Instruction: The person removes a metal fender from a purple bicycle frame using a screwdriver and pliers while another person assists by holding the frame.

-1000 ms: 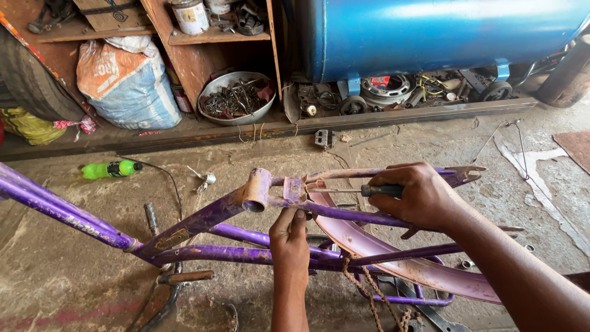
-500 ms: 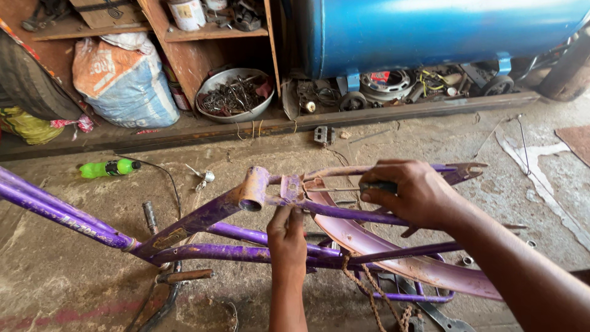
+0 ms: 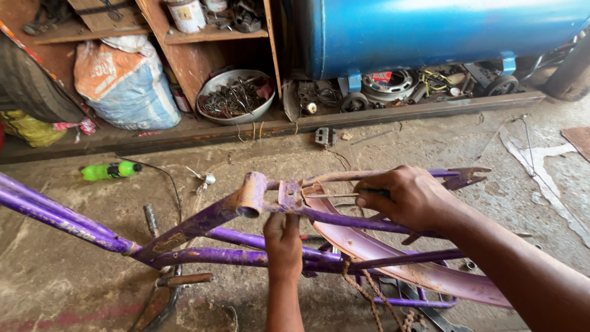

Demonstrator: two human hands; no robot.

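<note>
Purple paint, worn through to rust in patches, covers the bicycle frame (image 3: 203, 221) that lies on its side over the stained concrete floor (image 3: 381, 147), its bare bottom bracket shell (image 3: 252, 194) raised toward the camera. From below, the left hand (image 3: 283, 241) reaches up with its fingers curled and pressed together around the tube just under the small bridge plate (image 3: 289, 194) beside that shell. To the right, the right hand (image 3: 410, 198) is closed in a fist, fingers wrapped tight around the dark handle of a slim tool (image 3: 344, 195), likely a screwdriver, whose thin shaft points left and meets the frame at the bridge plate. Under the right forearm, a faded purple mudguard (image 3: 393, 258) curves away along the rear stays, and a rusty chain (image 3: 369, 295) hangs near it. Well apart, on the floor to the left, lies a green plastic bottle (image 3: 107, 171). Along the far edge stand wooden shelves (image 3: 203, 43), with a metal bowl of scrap parts (image 3: 236, 95) on the lowest level, a white and orange sack (image 3: 123, 80) to its left, and a large blue tank (image 3: 442, 31) to its right with assorted metal parts underneath it.
</note>
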